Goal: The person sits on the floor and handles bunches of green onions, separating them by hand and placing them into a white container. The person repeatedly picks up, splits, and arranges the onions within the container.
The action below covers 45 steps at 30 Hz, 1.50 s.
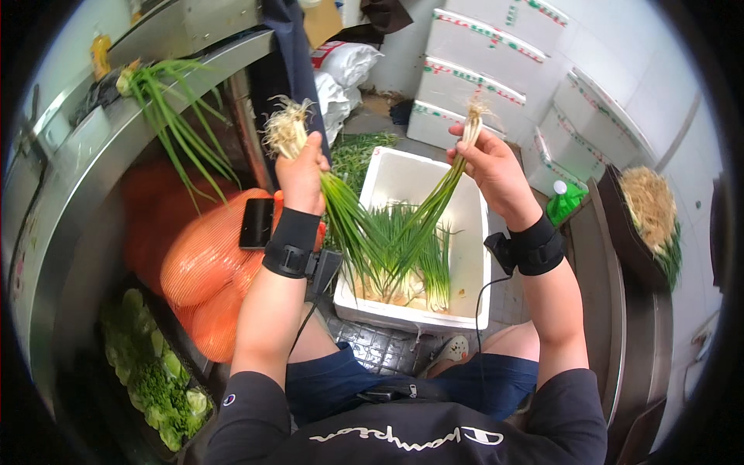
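My left hand (303, 173) is closed around a thick bunch of green onions (349, 215), its tangled white roots sticking up above the fist. A thinner bunch of green onions (443, 192) is pinched near its white ends between the thumb and fingers of my right hand (488, 163), roots upward. The green tops of both bunches slope down and meet over a white foam box (474, 244) on the floor between my legs. Inside the box lie more green onions (437, 285), white ends toward me. Black straps with small devices are around both wrists.
At left are orange mesh sacks (203, 267), a phone (256, 224), a crate of leafy greens (168, 372) and a steel counter (99, 168) with green onions hanging over its edge. Leaf scraps (354, 154) lie behind the box. Stacked foam boxes (471, 70) stand beyond; a rooty bunch (648, 200) sits right.
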Tool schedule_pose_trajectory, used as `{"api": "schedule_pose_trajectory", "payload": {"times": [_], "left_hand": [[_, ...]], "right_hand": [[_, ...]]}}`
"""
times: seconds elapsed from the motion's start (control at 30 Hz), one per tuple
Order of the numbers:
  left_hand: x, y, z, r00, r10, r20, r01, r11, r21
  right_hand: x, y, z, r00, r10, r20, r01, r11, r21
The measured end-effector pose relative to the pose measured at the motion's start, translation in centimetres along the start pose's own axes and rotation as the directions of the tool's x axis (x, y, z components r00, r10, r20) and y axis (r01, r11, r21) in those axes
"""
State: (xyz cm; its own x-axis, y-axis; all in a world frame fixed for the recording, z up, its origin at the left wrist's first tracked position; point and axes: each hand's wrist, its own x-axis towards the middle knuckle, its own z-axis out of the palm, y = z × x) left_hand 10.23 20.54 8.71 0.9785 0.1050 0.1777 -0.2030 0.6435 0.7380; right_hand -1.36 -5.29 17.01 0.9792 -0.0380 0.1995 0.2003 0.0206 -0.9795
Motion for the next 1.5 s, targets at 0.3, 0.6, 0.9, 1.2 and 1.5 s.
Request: {"api": "schedule_pose_trajectory", "payload": {"times": [0.3, 0.6, 0.9, 1.2, 1.5], "left_hand": [[-5.3, -3.8, 6.8, 0.968, 0.000, 0.249, -0.060, 0.971, 0.233], [-7.3, -8.8, 12.2, 0.901, -0.119, 0.417, -0.058, 0.920, 0.387], [-8.3, -11.2, 12.1, 0.877, -0.181, 0.444, 0.012, 0.934, 0.357], [-7.3, -10.9, 11.4, 0.898, -0.192, 0.397, 0.067, 0.949, 0.308], [-7.6, -10.2, 11.6, 0.870, -0.235, 0.432, 0.073, 0.930, 0.360]], "right_hand": [[-2.8, 3.6, -5.1, 0.979, -0.016, -0.205, 0.024, 0.999, 0.038], [-2.0, 7.3, -8.0, 0.986, 0.009, -0.167, 0.000, 0.999, 0.050], [-1.2, 8.9, -7.1, 0.974, -0.188, -0.126, 0.176, 0.979, -0.100], [-1.1, 9.2, -6.4, 0.972, -0.185, -0.142, 0.147, 0.958, -0.244], [-1.6, 9.0, -6.0, 0.963, -0.236, -0.133, 0.180, 0.924, -0.338]]}}
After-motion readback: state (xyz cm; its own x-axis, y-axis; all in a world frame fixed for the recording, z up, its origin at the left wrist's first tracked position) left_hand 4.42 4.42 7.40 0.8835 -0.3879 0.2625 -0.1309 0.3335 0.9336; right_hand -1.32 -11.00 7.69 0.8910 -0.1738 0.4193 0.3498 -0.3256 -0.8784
